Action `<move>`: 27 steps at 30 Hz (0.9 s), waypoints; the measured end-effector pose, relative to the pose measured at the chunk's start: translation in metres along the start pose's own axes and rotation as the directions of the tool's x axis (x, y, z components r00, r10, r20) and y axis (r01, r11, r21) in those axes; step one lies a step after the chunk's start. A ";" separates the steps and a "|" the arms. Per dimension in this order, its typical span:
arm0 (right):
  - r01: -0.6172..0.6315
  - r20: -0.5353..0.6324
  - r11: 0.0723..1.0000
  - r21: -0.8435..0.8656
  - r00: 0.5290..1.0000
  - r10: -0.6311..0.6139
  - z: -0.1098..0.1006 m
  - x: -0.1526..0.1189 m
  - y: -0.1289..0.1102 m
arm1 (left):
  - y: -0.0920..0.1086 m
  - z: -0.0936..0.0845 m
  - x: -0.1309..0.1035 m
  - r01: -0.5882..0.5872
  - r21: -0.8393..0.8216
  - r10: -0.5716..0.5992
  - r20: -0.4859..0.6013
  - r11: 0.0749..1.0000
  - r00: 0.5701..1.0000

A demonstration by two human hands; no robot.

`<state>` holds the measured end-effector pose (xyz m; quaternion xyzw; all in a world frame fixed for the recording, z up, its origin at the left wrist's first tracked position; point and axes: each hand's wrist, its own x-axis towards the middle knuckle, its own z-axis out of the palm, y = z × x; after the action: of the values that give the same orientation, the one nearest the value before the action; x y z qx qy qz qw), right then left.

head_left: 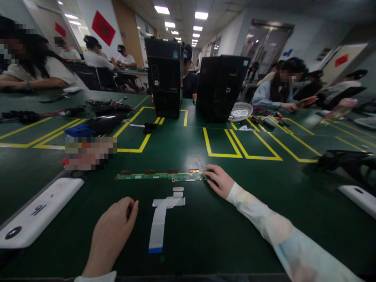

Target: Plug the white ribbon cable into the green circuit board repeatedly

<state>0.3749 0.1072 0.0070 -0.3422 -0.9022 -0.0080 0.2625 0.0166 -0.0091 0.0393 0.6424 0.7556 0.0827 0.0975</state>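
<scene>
A long, narrow green circuit board point(147, 176) lies crosswise on the table, with several copper-brown tabs along its far edge. At its right end is my right hand point(220, 181), fingers apart and fingertips at the board's end. Nearer to me lies a white flat ribbon cable point(159, 225), folded across itself, with a connector at its far end and a blue strip at its near end. My left hand point(116, 223) rests on the table left of the cable, fingers curled in and thumb against them; nothing shows in it.
Two black computer towers point(165, 78) point(220, 88) stand at the back. White power banks point(44, 211) point(360, 199) lie left and right. Yellow tape point(129, 150) marks the green table. A blue-and-black bundle point(96, 126) and a white basket point(241, 111) lie further off. People sit around.
</scene>
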 end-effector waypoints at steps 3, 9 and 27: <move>0.025 -0.003 0.998 0.051 1.000 -0.025 0.000 0.000 0.004 | 0.001 0.000 0.001 -0.007 0.013 0.007 -0.015 1.000 1.000; 0.073 0.113 0.996 0.044 0.991 -0.077 -0.009 0.000 -0.007 | 0.001 -0.001 0.001 -0.008 0.006 0.008 -0.014 1.000 1.000; 0.024 0.102 1.000 0.005 0.994 -0.024 0.004 -0.015 -0.007 | 0.033 -0.001 -0.015 -0.483 -0.221 0.478 -0.076 0.847 0.875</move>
<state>0.3776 0.0936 -0.0023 -0.3308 -0.9185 0.0079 0.2164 0.0498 -0.0188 0.0494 0.7941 0.5567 0.1983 0.1419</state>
